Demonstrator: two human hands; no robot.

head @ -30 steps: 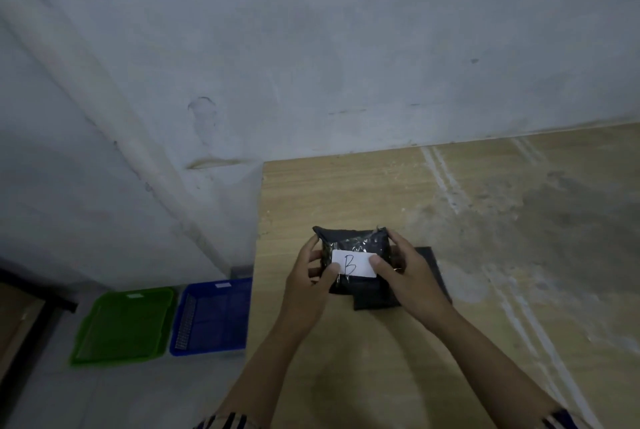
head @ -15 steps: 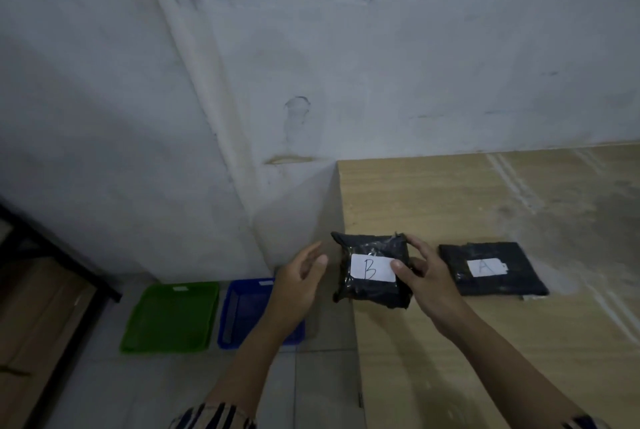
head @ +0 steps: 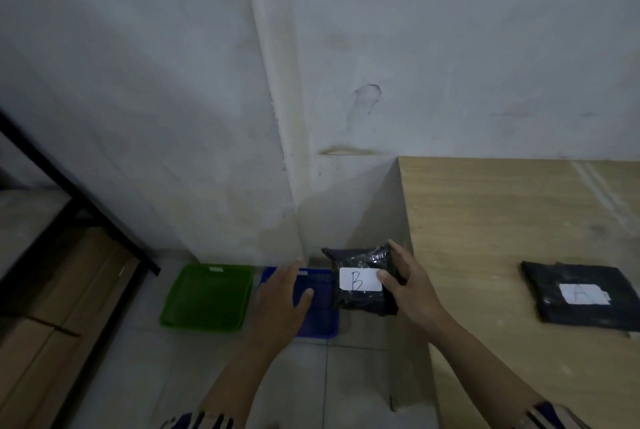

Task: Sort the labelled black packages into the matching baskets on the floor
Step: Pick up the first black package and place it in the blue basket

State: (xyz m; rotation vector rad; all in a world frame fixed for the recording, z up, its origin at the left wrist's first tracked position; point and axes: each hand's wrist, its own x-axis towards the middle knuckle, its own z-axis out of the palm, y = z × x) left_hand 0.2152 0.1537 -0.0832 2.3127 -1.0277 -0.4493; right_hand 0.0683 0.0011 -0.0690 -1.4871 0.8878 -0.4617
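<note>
My right hand (head: 410, 286) grips a black package with a white label marked B (head: 360, 300), held in the air just left of the table's edge, over the right side of the blue basket (head: 323, 321). Beside it, my left hand (head: 282, 304) hovers over the blue basket, fingers apart and holding nothing. A green basket (head: 207, 295) sits on the floor to the left of the blue one. A second black package labelled A (head: 585, 297) lies flat on the wooden table (head: 485, 220).
A grey wall with a corner ridge rises behind the baskets. A black metal frame (head: 76, 193) and wooden boards (head: 52, 324) stand at the left. The floor is tiled.
My right hand carried the B package left off the table, out over the floor by the blue basket. My left hand let go and moved out over the basket. The view swung left.
</note>
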